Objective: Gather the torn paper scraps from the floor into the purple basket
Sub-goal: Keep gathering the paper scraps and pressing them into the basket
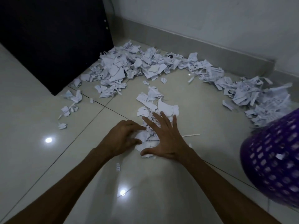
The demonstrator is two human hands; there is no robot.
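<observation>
Dark cabinet: upper left, standing on the tiled floor; its base and the wall skirting form the corner in which the scraps have banked up.

Stray scraps: loose bits off the cabinet's near corner, well apart from the hands.

Main band of torn paper scraps: a thick curved drift from the cabinet along the wall toward the right edge, untouched; most of the task judged outstanding.

Left hand: forearm reaching forward and low, fingers curled inward, tips on the near heap's left flank. Grip half-clenched, bearing against paper, not lifting.

Near heap: small separate cluster at centre floor, lying between and beyond both hands; apparently being corralled into one handful.

Right hand: palm down, fingers splayed wide over the heap, thumb hooked under its near edge. Grip released and flat, pressing down, not enclosing anything.

Single strip: just right of the right hand.

Purple basket: perforated, at the right edge, blurred, near the right arm, presumably for a short carry. A pale fleck shows at its wall.
</observation>
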